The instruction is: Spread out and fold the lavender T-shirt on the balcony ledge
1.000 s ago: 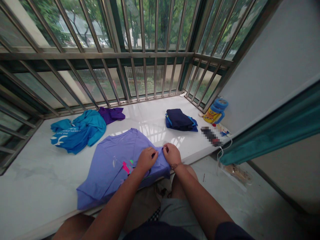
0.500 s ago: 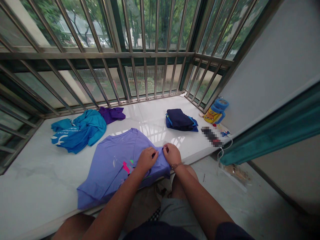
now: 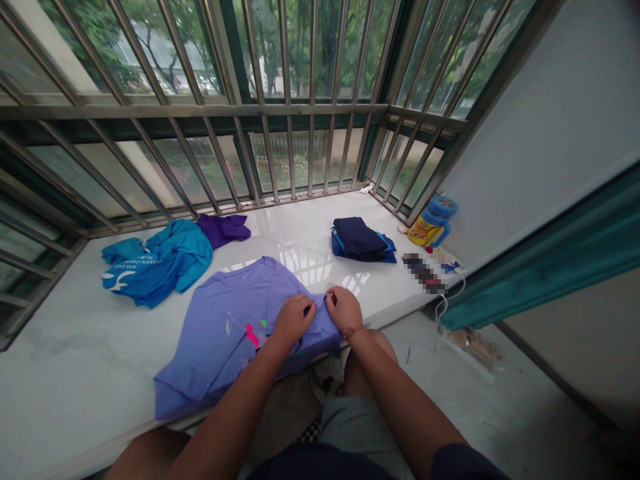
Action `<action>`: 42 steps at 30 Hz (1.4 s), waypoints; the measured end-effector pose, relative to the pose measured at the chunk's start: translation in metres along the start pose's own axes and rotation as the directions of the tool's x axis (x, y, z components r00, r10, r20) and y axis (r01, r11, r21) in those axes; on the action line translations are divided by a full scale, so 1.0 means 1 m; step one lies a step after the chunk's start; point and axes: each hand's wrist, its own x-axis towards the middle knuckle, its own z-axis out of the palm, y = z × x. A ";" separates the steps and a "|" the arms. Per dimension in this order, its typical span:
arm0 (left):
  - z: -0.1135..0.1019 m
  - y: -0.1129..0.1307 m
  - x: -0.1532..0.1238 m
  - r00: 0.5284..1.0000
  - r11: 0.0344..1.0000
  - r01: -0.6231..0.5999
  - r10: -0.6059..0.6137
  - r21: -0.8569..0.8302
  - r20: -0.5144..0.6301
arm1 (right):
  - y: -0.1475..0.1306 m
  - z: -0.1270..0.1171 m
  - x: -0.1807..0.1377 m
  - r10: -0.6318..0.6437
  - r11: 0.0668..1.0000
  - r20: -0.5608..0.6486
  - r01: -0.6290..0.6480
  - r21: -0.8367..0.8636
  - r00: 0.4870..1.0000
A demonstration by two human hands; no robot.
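A lavender T-shirt (image 3: 225, 327) with a pink print lies spread on the white marble sill (image 3: 75, 347). My left hand (image 3: 293, 320) and my right hand (image 3: 344, 308) sit side by side at its right sleeve. Both pinch the cloth there, fingers closed on the fabric. The shirt's lower hem hangs close to the sill's front edge.
A crumpled teal shirt (image 3: 155, 260) and a dark purple garment (image 3: 225, 228) lie at the back left. A folded navy stack (image 3: 360, 240) sits at the back right, near a blue and yellow bottle (image 3: 431, 221). Steel window bars (image 3: 280, 107) close the far side. A teal curtain (image 3: 550, 260) hangs right.
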 end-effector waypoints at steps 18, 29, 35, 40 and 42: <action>0.002 -0.002 0.000 1.000 1.000 0.006 -0.006 0.012 0.009 | -0.001 0.000 0.000 0.007 1.000 0.016 -0.007 -0.021 1.000; 0.001 -0.002 0.000 1.000 1.000 0.011 -0.012 0.009 0.019 | -0.002 -0.002 0.000 -0.001 1.000 0.018 0.001 -0.027 1.000; 0.001 -0.001 0.000 1.000 1.000 0.012 -0.012 0.009 0.012 | -0.003 -0.002 0.000 0.001 1.000 0.017 0.000 -0.030 1.000; 0.001 -0.001 0.000 1.000 1.000 0.006 -0.006 0.008 0.007 | -0.002 -0.002 0.000 0.004 0.999 0.018 -0.003 -0.033 1.000; 0.001 -0.001 0.000 1.000 1.000 0.005 -0.005 0.010 0.008 | -0.002 -0.002 0.000 0.003 0.999 0.020 -0.003 -0.035 1.000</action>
